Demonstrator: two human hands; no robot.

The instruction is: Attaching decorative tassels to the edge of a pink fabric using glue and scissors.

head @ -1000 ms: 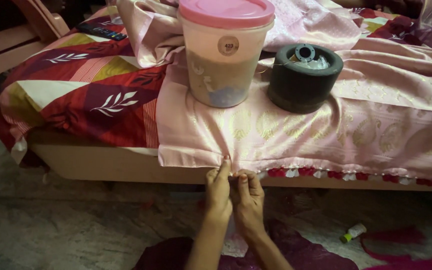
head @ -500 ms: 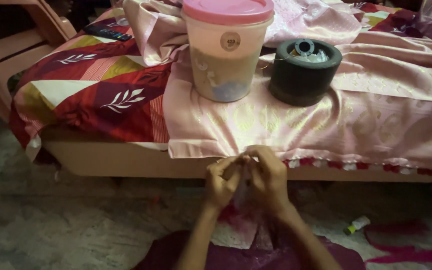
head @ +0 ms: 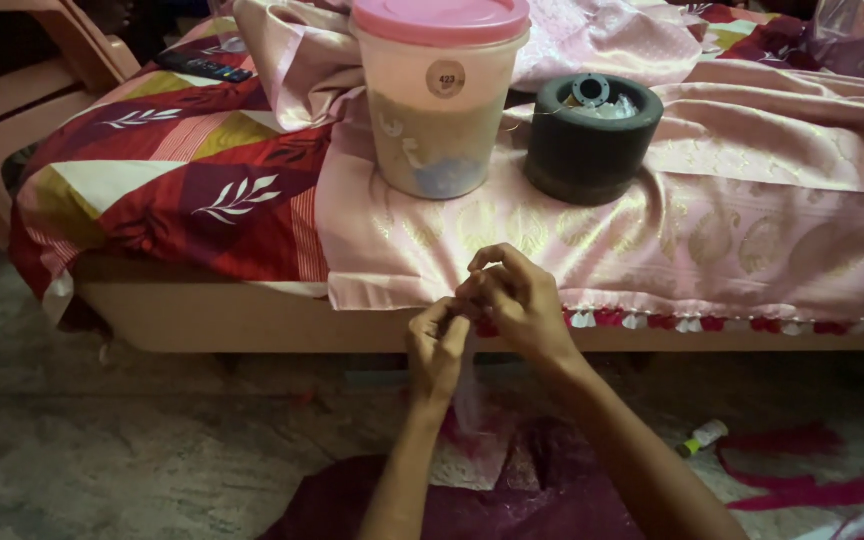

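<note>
A pink cloth with gold motifs [head: 652,230] lies over the bed edge, with a row of red and white tassels [head: 692,322] along its hem. My left hand [head: 438,345] and my right hand [head: 517,295] meet at the hem, fingers pinched together on the cloth's edge and a red tassel there. A thin strand hangs down from between the hands.
On the cloth stand a translucent tub with a pink lid [head: 439,95] and a dark round block [head: 592,135]. A patterned red bedsheet [head: 172,180] covers the bed, with a remote control [head: 204,66] on it. A small bottle [head: 702,437] and red threads [head: 812,490] lie on the floor.
Both hands rose from below the hem to the cloth's edge; my right hand now sits higher and curls over the hem. The view shifted slightly.
</note>
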